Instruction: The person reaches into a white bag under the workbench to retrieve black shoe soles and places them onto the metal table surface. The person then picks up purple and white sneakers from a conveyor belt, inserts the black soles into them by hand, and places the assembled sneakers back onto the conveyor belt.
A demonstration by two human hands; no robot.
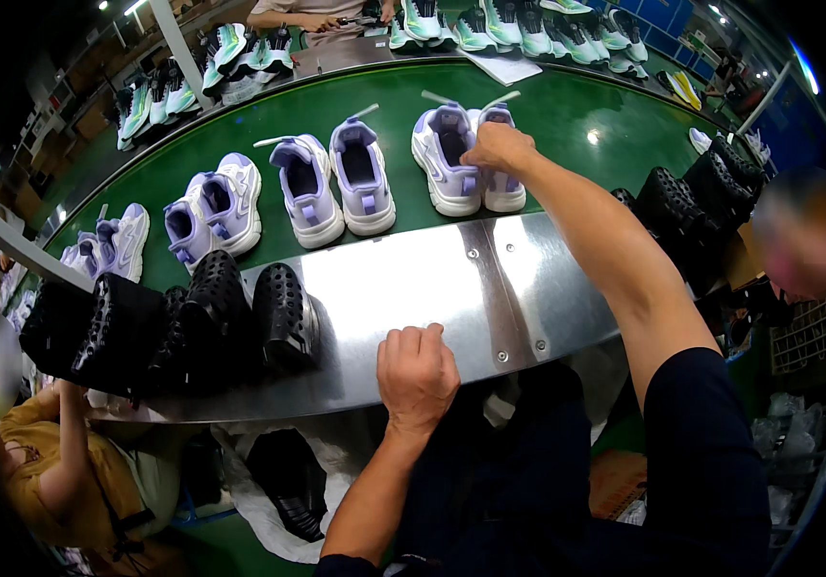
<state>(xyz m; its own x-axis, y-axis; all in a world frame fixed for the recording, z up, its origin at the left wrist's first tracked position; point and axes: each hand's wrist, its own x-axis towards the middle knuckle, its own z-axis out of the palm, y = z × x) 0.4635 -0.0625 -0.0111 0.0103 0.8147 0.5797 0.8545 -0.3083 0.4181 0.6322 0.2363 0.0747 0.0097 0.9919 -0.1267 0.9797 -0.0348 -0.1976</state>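
Observation:
My right hand (pixel 501 151) reaches out over the green belt (pixel 581 106), its fingers closed at the collar of a lavender-and-white sneaker (pixel 504 192); the fingertips are partly hidden. Touching that shoe on its left is a matching sneaker (pixel 455 188), heel toward me. Loose pale lace or strap ends stick up beyond both. Close to my body, my left hand (pixel 418 377) rests as a loose fist on the shiny metal ledge (pixel 384 269), with nothing showing in it. Further left on the belt stands another lavender pair (pixel 314 197), then a third pair (pixel 211 213) turned sideways.
Black perforated shoe-shaped forms (pixel 283 313) stand on the ledge at left, with more black forms (pixel 692 207) at right. Across the belt, mint-green sneakers (pixel 519 31) line a shelf, where a person (pixel 317 17) works. Another person in mustard clothing (pixel 76 462) is at lower left.

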